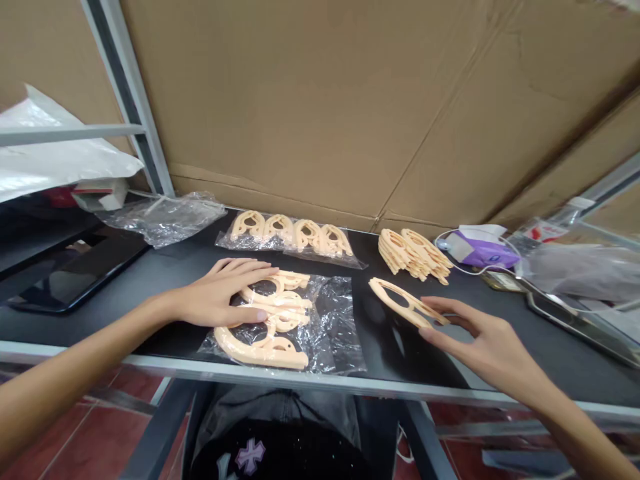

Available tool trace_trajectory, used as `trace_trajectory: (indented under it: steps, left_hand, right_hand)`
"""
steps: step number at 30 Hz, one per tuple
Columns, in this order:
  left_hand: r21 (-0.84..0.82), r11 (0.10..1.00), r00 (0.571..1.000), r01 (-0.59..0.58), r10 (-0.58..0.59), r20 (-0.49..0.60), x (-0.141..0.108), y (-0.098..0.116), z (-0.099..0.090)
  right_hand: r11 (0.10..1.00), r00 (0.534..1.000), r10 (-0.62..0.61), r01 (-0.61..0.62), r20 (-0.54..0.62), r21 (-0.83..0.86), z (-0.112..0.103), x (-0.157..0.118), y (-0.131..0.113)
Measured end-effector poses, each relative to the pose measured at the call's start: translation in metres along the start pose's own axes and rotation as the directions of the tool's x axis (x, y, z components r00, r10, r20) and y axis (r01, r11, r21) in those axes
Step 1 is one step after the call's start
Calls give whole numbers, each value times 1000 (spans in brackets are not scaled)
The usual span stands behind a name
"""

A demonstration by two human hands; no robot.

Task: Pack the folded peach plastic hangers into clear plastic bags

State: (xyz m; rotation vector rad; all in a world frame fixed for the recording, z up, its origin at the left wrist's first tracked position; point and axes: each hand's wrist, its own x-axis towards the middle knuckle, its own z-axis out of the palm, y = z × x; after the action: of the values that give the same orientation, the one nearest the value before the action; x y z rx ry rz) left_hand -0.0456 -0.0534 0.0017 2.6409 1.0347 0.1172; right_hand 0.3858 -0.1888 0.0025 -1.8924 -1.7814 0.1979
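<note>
My left hand (pixel 225 293) lies flat, fingers stretched out, on a clear plastic bag (pixel 343 327) near the table's front edge. Inside that bag are beige folding hangers (pixel 265 353), partly covered by the hand. To the right, my right hand (pixel 475 340) pinches one end of a single beige folding hanger (pixel 387 300) between thumb and fingers, its other end pointing left and away from me. Behind it sits a pile of loose folding hangers (pixel 413 253). Farther back, two bagged sets of hangers (pixel 293 235) lie side by side.
Crumpled clear bags (pixel 170 217) and a dark tablet-like device (pixel 80 270) are at the left. A purple tissue pack (pixel 483 248), a white cable, a plastic bottle (pixel 547 227) and a phone (pixel 583 327) are at the right. Cardboard (pixel 300 100) walls the back.
</note>
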Motion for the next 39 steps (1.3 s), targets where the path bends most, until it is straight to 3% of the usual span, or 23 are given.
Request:
trace_trajectory:
  steps: [4,8,14,20,25,36,39]
  left_hand:
    - [-7,1000,1000,-7,7,-7,-1,-1,1]
    - [-23,999,1000,-22,22,-18,-1,-1,2]
    - [-33,999,1000,-11,11,-8,-1,3,0]
    - [-48,999,1000,5,-5,-7,-1,5,-1]
    - [-51,999,1000,-6,5,-8,-2,5,-2]
    - [-69,997,999,-24,22,-24,-1,3,0]
    - [-57,998,1000,-19,18,-22,-1,2,1]
  right_hand:
    - [993,994,-99,96,37,64,-11,-5,-24]
    - [965,959,-261,256,107,59,-5,-1,-52]
    - [944,916,-309,261,256,205,18,13,-63]
    - [899,920,-294,174,260,401,24,14,-54]
    - [880,917,-303,166,258,445,27,12,-52]
    - [843,841,-468,333,272,423,50,39,-100]
    - [821,839,-508,403,194,405,59,41,-114]
